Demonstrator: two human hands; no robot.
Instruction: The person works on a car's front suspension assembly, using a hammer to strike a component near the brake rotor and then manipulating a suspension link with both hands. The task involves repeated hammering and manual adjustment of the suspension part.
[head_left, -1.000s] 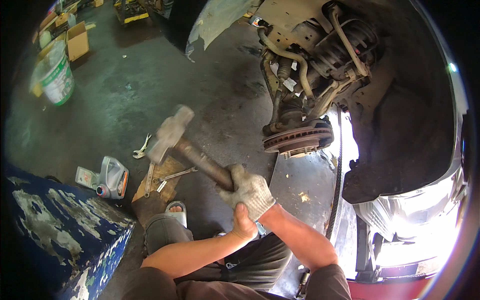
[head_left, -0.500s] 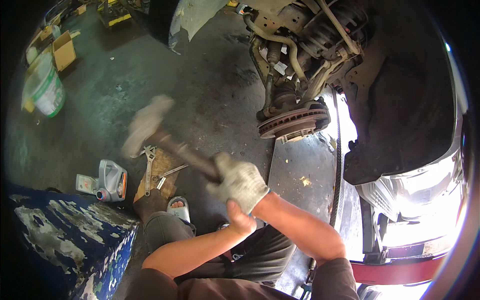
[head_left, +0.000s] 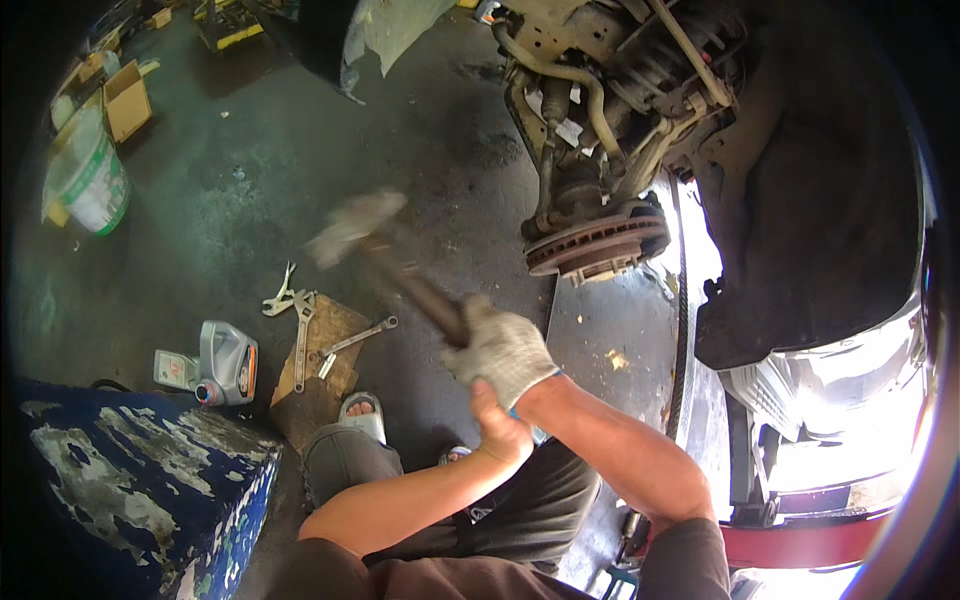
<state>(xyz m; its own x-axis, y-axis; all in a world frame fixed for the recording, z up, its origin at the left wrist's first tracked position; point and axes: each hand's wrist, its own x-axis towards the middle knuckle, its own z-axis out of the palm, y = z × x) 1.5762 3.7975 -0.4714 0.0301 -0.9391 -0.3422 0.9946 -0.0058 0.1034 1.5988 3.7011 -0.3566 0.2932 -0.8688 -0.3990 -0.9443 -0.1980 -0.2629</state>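
Observation:
My right hand [head_left: 505,350], in a pale knit work glove, is closed around the dark handle of a hammer [head_left: 425,300]. The large hammer head, smeared by motion, points up and left over the floor. My bare left hand [head_left: 500,425] presses up against the lower side of the glove near its cuff, thumb along it. Its other fingers are hidden, so what it grips does not show. Up and right of the hammer, apart from it, hangs a rusty brake disc [head_left: 600,240] on a vehicle's bared suspension [head_left: 570,110].
An adjustable wrench [head_left: 302,340], a ring spanner [head_left: 360,338] and pliers [head_left: 285,292] lie on or beside brown cardboard [head_left: 335,325]. Left stand a grey oil jug [head_left: 228,360], a peeling blue block [head_left: 130,470] and a bucket [head_left: 95,190]. A dark wheel-arch liner [head_left: 810,220] is right.
The hammer and both hands have moved to the right, the head also slightly upward. The pliers, partly covered by the hammer head before, now show fully. The view has shifted a little.

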